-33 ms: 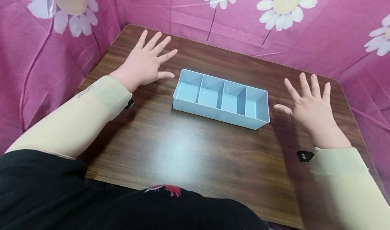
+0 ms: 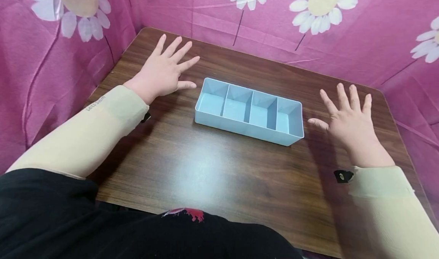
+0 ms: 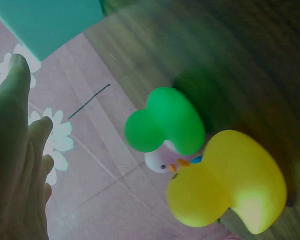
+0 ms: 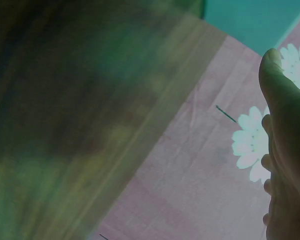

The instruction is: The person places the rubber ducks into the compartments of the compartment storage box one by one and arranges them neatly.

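A light blue divided tray point(image 2: 245, 126) sits on the wooden table, its several compartments bare inside. My left hand point(image 2: 161, 72) is spread flat over the table to the left of the tray, thumb pointing at the tray's left end. On the other side my right hand point(image 2: 354, 127) is spread too, its thumb close to the tray's right end. Neither hand holds anything. In the left wrist view, a green rubber duck point(image 3: 172, 120), a yellow rubber duck point(image 3: 235, 180) and a partly covered whitish one point(image 3: 157, 160) stand beside the left hand; the head view does not show them.
The brown wooden table point(image 2: 205, 167) has rounded far corners. Pink cloth point(image 2: 205, 7) printed with white daisies hangs behind it and along both sides. The person's dark shirt point(image 2: 144, 236) is at the near edge.
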Demonstrator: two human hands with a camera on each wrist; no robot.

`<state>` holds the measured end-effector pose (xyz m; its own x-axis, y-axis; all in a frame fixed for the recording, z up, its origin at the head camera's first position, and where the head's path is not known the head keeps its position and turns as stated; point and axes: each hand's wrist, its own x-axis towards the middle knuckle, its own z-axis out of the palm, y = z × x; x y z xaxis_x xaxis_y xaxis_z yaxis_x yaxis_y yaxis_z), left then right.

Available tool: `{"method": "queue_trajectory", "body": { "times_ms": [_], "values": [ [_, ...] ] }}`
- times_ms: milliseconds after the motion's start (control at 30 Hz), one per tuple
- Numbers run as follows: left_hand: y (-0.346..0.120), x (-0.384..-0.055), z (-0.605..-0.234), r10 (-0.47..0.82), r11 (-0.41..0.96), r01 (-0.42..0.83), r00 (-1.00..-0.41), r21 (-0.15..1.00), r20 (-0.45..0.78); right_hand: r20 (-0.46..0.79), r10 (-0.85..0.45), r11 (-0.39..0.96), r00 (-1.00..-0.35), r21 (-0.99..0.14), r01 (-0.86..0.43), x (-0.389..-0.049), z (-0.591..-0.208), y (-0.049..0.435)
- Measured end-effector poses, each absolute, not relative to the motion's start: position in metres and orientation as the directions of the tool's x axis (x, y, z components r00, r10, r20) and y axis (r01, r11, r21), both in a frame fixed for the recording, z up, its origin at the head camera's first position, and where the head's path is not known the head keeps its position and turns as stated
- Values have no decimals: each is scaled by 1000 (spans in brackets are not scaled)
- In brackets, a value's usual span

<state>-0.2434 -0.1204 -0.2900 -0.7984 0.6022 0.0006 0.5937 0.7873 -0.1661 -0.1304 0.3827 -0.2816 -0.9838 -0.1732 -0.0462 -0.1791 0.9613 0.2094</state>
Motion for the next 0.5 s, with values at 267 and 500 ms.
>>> {"method": "queue_trajectory", "body": {
  "times_ms": [267,500],
  "values": [
    [-125,-239,-285,590,805,583,-805,-107,58,-1,-182,974,-983,134,-181,-129,-273,376],
    [-142,-231,-272,531,836,541,-840,93,113,25,-238,967,-971,-82,-240,-125,-273,363]
  ]
}}
